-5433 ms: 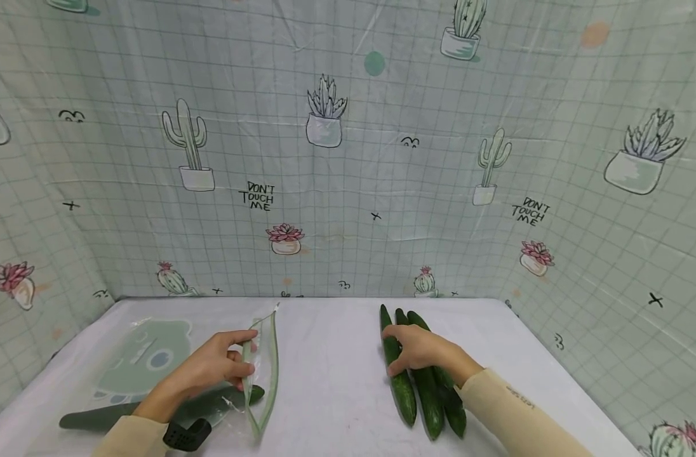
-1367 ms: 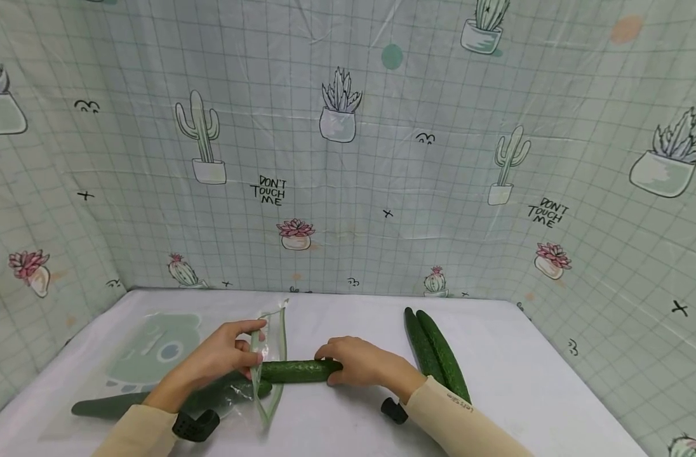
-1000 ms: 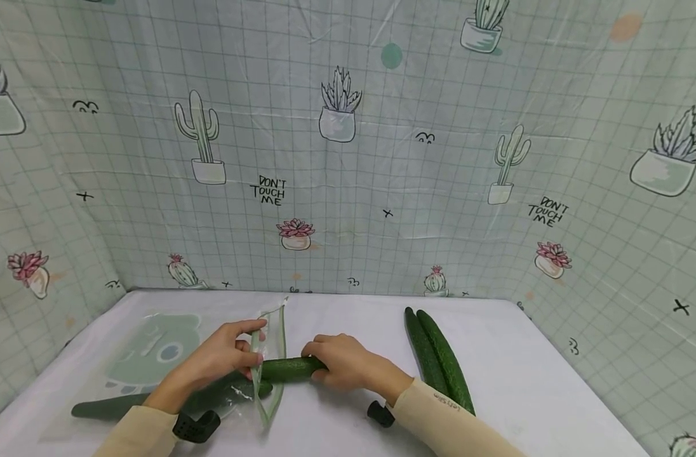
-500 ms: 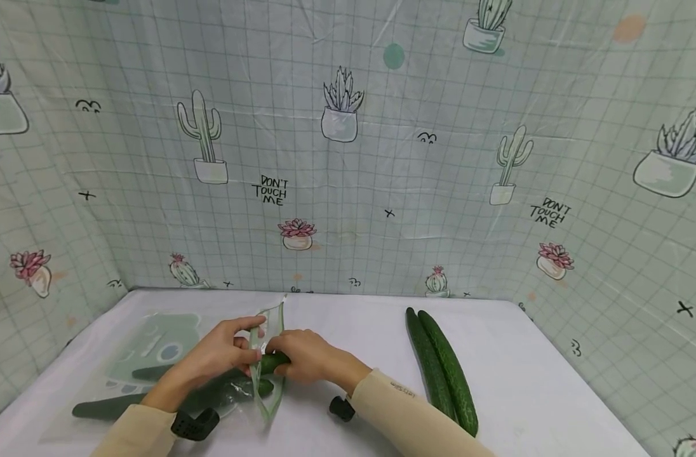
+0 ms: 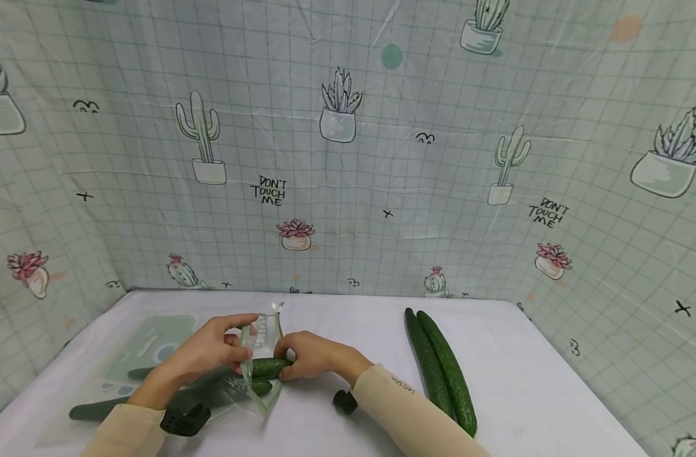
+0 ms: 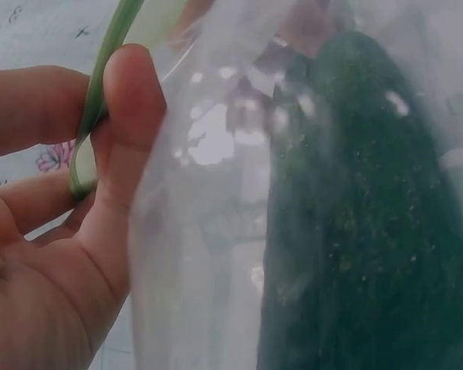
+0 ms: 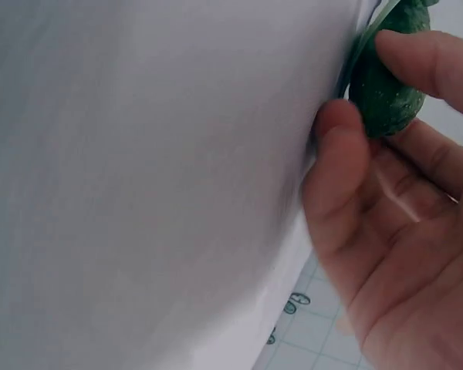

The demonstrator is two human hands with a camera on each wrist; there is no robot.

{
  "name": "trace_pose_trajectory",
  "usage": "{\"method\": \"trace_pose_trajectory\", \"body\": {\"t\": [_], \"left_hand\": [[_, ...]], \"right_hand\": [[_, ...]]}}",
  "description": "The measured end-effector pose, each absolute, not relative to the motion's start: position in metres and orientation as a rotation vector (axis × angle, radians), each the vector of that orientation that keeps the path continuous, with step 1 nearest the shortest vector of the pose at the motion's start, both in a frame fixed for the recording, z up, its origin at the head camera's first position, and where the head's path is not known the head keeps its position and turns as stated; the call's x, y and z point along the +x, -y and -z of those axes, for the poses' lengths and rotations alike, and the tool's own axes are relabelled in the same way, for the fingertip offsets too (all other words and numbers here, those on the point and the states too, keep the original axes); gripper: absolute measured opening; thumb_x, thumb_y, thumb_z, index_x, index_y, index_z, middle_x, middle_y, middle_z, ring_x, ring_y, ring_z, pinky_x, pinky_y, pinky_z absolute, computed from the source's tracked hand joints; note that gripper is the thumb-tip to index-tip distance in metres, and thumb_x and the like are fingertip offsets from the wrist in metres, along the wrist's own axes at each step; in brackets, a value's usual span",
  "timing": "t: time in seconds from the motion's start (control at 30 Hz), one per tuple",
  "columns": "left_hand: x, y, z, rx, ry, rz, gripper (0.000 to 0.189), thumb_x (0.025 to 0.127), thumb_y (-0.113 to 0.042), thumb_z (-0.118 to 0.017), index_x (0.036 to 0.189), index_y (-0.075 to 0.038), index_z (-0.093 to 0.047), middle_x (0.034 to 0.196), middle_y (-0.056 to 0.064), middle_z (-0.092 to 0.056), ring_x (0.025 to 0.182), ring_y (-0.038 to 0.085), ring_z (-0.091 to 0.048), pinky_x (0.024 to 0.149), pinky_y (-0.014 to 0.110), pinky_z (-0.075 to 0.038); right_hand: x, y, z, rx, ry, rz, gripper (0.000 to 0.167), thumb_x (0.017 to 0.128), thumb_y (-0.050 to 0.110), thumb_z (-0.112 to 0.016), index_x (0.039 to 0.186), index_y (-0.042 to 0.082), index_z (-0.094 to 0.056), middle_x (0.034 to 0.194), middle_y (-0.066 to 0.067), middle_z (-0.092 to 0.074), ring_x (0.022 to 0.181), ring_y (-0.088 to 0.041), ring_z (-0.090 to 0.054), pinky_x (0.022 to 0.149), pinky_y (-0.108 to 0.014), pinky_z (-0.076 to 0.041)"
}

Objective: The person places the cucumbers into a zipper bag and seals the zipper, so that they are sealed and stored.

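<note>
A clear zip bag (image 5: 148,336) with a green rim and a printed green figure lies at the left of the table. My left hand (image 5: 211,352) pinches the near side of its mouth between thumb and fingers, holding it apart. The left wrist view shows the green strip between the fingers of the left hand (image 6: 54,285). My right hand (image 5: 314,357) grips the end of a cucumber (image 5: 268,367) at the bag's mouth; most of its length is inside. In the right wrist view, thumb and fingertips touch the cucumber's end (image 7: 382,92). Another cucumber (image 5: 96,411) lies inside the bag, partly behind my left forearm.
Two more cucumbers (image 5: 439,362) lie side by side on the white table (image 5: 525,381), right of my right forearm. Black straps (image 5: 186,419) are on both wrists. A patterned curtain (image 5: 359,178) rises behind the table and along its sides.
My right hand has taken one cucumber from the three at right and slid it leftward into the bag. In the last half second my left hand and the bag's rim shifted slightly left.
</note>
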State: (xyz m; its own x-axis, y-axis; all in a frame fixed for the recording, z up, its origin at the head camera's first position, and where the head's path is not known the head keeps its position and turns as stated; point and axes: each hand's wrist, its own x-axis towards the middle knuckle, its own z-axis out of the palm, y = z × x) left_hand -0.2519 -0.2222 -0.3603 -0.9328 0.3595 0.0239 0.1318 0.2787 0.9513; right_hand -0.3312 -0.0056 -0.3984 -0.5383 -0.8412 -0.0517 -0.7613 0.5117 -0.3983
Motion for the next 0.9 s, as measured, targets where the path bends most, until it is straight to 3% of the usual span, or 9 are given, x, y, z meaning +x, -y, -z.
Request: {"method": "trace_pose_trajectory", "body": {"t": [0.1, 0.33, 0.4, 0.6, 0.8, 0.9], "left_hand": [[-0.252, 0.224, 0.359, 0.466, -2.329, -1.711, 0.074, 0.085, 0.0, -0.066, 0.147, 0.009, -0.025, 0.075, 0.011, -0.057, 0.065, 0.025, -0.058, 0.063, 0.045, -0.057], [-0.25, 0.225, 0.358, 0.488, -2.304, -1.706, 0.073, 0.086, 0.001, -0.064, 0.147, 0.009, -0.025, 0.071, 0.01, -0.055, 0.064, 0.022, -0.057, 0.063, 0.045, -0.057], [-0.25, 0.225, 0.358, 0.491, -2.304, -1.709, 0.072, 0.086, 0.002, -0.064, 0.147, 0.01, -0.025, 0.072, 0.01, -0.055, 0.065, 0.022, -0.057, 0.063, 0.045, -0.057], [-0.249, 0.226, 0.357, 0.485, -2.33, -1.691, 0.072, 0.084, 0.003, -0.063, 0.146, 0.01, -0.026, 0.066, 0.007, -0.048, 0.061, 0.018, -0.054, 0.062, 0.046, -0.057], [-0.248, 0.228, 0.357, 0.497, -2.35, -1.652, 0.07, 0.085, 0.005, -0.06, 0.146, 0.01, -0.026, 0.076, 0.012, -0.049, 0.056, 0.014, -0.044, 0.062, 0.045, -0.057], [-0.248, 0.229, 0.356, 0.497, -2.356, -1.643, 0.07, 0.085, 0.005, -0.059, 0.146, 0.01, -0.026, 0.089, 0.014, -0.05, 0.056, 0.013, -0.043, 0.061, 0.045, -0.057]], "right_hand": [[-0.328, 0.008, 0.397, -1.385, -2.521, 0.468, 0.023, 0.087, 0.025, -0.071, 0.108, 0.02, -0.063, 0.1, 0.01, -0.062, 0.094, -0.001, -0.055, 0.082, -0.02, -0.046], [-0.315, 0.019, 0.396, -1.314, -2.643, 0.317, 0.028, 0.089, 0.04, -0.066, 0.113, 0.028, -0.06, 0.093, 0.008, -0.055, 0.085, -0.004, -0.049, 0.064, -0.022, -0.045], [-0.314, 0.019, 0.395, -1.295, -2.655, 0.312, 0.025, 0.089, 0.038, -0.067, 0.11, 0.025, -0.064, 0.091, 0.009, -0.057, 0.082, -0.004, -0.051, 0.065, -0.022, -0.045], [-0.319, 0.015, 0.394, -1.263, -2.563, 0.424, 0.011, 0.088, 0.021, -0.069, 0.092, 0.011, -0.069, 0.07, 0.008, -0.059, 0.052, -0.006, -0.053, 0.057, -0.017, -0.045], [-0.314, 0.021, 0.394, -1.326, -2.631, 0.245, 0.019, 0.092, 0.038, -0.063, 0.104, 0.024, -0.064, 0.091, 0.009, -0.058, 0.083, -0.006, -0.048, 0.065, -0.022, -0.044], [-0.31, 0.027, 0.394, -1.26, -2.672, 0.199, 0.022, 0.091, 0.043, -0.061, 0.107, 0.028, -0.063, 0.092, 0.008, -0.057, 0.083, -0.007, -0.047, 0.061, -0.024, -0.043]]}}
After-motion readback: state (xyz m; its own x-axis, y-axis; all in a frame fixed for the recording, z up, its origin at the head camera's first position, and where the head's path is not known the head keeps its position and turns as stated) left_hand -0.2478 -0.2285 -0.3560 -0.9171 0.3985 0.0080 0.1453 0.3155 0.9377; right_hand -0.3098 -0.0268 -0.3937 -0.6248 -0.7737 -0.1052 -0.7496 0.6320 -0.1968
